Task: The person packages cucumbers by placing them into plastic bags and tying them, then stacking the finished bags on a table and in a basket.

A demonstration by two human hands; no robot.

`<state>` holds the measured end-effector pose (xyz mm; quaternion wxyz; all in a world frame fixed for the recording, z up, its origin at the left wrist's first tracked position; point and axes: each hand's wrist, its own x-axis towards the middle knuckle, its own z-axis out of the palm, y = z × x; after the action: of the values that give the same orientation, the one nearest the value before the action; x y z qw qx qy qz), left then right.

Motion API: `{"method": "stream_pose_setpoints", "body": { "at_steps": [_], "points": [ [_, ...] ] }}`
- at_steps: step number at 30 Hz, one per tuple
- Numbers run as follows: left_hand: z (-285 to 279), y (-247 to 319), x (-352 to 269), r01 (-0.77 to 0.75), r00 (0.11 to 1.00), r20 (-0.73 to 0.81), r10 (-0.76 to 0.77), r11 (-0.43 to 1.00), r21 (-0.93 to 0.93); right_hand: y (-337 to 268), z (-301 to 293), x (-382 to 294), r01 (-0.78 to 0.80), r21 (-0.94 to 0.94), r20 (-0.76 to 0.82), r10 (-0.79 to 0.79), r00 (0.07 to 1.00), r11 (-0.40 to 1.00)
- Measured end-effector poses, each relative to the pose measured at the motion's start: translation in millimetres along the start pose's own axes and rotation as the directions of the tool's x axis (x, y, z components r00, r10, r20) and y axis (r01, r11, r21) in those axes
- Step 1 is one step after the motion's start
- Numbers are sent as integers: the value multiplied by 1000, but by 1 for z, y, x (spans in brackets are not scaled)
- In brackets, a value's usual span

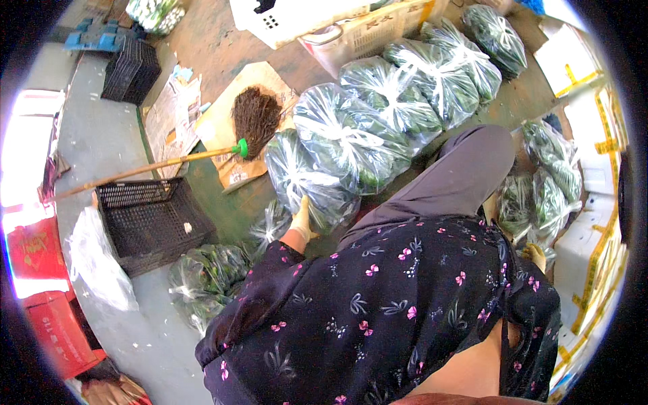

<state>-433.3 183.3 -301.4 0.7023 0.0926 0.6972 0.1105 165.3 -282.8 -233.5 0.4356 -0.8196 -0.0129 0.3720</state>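
Note:
My left hand [301, 226], pale and perhaps gloved, rests against the near side of a knotted clear plastic bag of green leafy vegetables [298, 172]. One finger points up along the plastic and another part of the hand lies lower. Whether it grips the bag is hidden. On the right, my right hand [535, 256] shows partly past my dark flowered sleeve. It is at the lower end of several tied bags of greens [551, 195], touching or very near the plastic; its fingers are mostly hidden. A smaller bag [271, 225] lies beside my left hand.
A row of tied bags [390, 93] runs up to the right, beside a carton [374, 35]. Leftward are a broom [255, 119] on cardboard, a black plastic crate [157, 217], more bagged greens [207, 273] and stacked black crates [131, 68]. White foam boxes [582, 243] line the right.

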Motion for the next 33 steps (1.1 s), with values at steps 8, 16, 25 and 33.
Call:
{"method": "stream_pose_setpoints", "body": {
  "at_steps": [8,16,25,33],
  "points": [
    [20,8,-31,66,997,52,-60,990,-123,-22,70,1,73,-110,163,-54,985,991],
    [18,105,-26,-564,44,306,951,-230,794,-19,57,17,-82,-1,88,82,993,997],
    [181,98,-14,-530,83,306,948,-218,819,-10,81,-22,-7,-89,-13,6,1000,996],
    [161,95,9,-655,-55,300,952,-261,709,-1,68,2,-30,-97,109,41,993,995]
  ]
}}
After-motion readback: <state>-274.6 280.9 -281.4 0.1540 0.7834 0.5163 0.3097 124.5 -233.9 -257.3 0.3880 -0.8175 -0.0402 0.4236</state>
